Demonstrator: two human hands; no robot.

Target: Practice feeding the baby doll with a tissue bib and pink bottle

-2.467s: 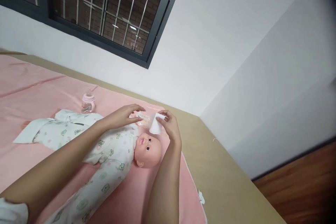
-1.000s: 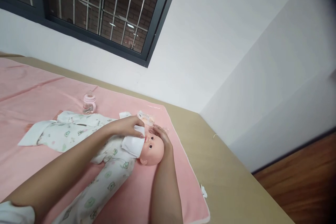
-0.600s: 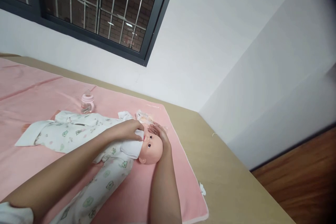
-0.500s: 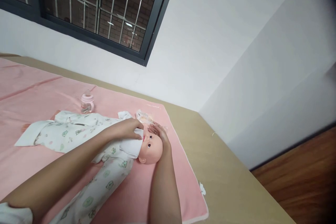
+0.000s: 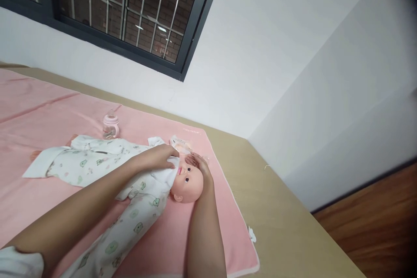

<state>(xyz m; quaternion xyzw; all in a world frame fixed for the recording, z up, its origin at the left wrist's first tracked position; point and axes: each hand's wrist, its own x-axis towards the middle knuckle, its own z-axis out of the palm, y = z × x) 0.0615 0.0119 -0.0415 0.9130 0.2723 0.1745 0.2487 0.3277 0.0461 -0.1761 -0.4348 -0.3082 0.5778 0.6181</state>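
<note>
A bald baby doll (image 5: 191,186) lies face up on a pink mat, its head toward the right. It wears white clothes with green animal prints (image 5: 107,163). My left hand (image 5: 159,156) reaches across the chest and pinches the white collar (image 5: 169,176) just below the doll's chin. Lying along the far side of the doll's head, my right hand (image 5: 201,166) touches it with fingers stretched and slightly curved. One printed sleeve (image 5: 130,221) stretches toward the near edge. Part of the neck is hidden by the collar and my left hand.
A pink baby bottle (image 5: 111,125) stands on the pink mat (image 5: 156,117) beyond the doll. A clear plastic packet (image 5: 180,144) lies behind its head. The wooden surface (image 5: 260,200) extends to the right, by the white wall (image 5: 241,52) and a barred window (image 5: 146,17).
The white collar, folded over at the neck before, now lies higher and smoother toward the chin under my left hand. My right hand stays at the head. The view shifts slightly.
</note>
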